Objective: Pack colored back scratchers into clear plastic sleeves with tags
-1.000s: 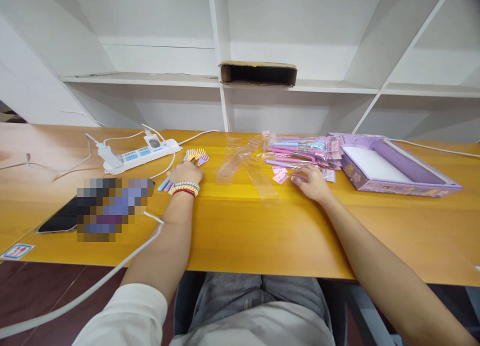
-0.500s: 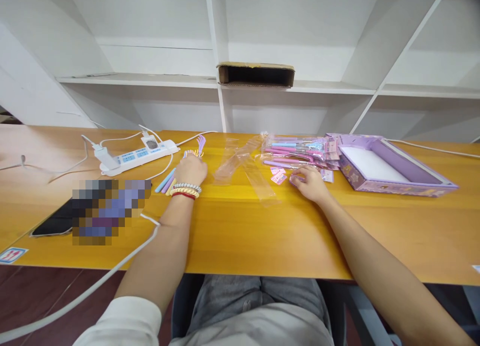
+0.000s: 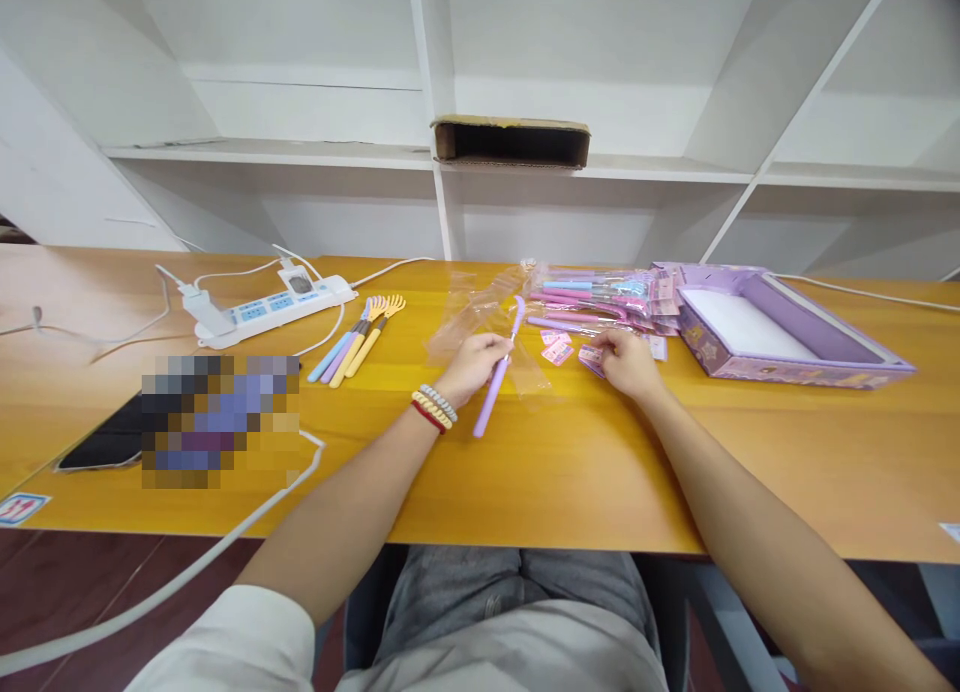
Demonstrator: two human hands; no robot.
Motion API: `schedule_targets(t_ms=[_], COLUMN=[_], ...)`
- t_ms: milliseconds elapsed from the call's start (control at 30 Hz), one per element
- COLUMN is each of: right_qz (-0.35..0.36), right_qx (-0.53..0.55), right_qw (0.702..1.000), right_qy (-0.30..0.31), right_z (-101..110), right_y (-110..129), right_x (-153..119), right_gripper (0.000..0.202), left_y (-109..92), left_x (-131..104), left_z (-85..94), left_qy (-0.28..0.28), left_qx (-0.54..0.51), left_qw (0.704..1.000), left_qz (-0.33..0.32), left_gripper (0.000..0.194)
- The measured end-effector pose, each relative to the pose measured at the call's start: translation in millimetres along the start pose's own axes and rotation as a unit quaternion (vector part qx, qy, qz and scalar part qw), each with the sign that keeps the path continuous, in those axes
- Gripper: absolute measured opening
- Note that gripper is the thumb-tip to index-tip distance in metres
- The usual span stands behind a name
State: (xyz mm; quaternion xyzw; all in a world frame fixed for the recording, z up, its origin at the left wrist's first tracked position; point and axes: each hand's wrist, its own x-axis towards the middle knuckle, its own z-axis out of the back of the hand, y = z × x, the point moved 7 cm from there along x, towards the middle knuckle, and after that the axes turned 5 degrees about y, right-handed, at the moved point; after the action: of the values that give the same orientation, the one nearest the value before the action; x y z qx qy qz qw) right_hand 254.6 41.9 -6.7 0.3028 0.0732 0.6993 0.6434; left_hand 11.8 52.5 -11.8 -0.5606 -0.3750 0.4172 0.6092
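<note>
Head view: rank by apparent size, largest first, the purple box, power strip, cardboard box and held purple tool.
1. Purple box
2. Power strip and cardboard box, too alike to rank
3. Held purple tool

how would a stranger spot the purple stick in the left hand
On the wooden desk, look between the power strip and the purple box. The left hand, with bracelets at its wrist, grips the purple stick at a slant. Its purple neighbours lie in the loose bunch or plastic packets; only this one is held.

left hand (image 3: 474, 365) gripping a purple back scratcher (image 3: 493, 397) above clear plastic wrappers (image 3: 465, 317), right hand (image 3: 628, 362) touching a small pink card (image 3: 592, 359), open purple box (image 3: 795, 370) on the wooden table (image 3: 585, 472)
</note>
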Motion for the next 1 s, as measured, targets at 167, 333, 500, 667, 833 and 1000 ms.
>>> schedule_targets(t_ms=[167,333,500,667,833,1000], right_qz=[-0.031,0.06,0.171,0.181,0.108,0.098], right_qx=[-0.013,0.051,0.116,0.177,0.235,0.243], right_qw=[0.999,0.993,0.962,0.94,0.929,0.933], right_qy=[0.015,0.086,0.18,0.227,0.267,0.247], right_z=[1.6,-3.9,-13.2,-19.8,-26.5,-23.7], right_y=[-0.8,33.2,80.8,98.5,88.3,79.8], right_x=[-1.4,-11.3,-31.5,-42.4,-44.1,-38.8], right_gripper=[0.019,0.029,0.045,0.043,0.037,0.034], left_y=[2.7,5.9,-1.9,-8.5,-9.1,-11.1], left_x=[-4.0,-7.0,-11.8,-15.8,-16.2,-7.4], left_z=[-20.8,-31.7,-43.6,-47.5,-47.6,-22.4], left_qy=[0.067,0.114,0.147,0.153,0.144,0.028], left_qx=[0.036,-0.037,-0.147,-0.234,-0.233,-0.232], left_qw=[0.997,0.993,0.978,0.959,0.961,0.969], left_qz=[-0.021,0.001,-0.021,-0.042,-0.044,-0.08], left_gripper=[0.025,0.027,0.027,0.028,0.03,0.033])
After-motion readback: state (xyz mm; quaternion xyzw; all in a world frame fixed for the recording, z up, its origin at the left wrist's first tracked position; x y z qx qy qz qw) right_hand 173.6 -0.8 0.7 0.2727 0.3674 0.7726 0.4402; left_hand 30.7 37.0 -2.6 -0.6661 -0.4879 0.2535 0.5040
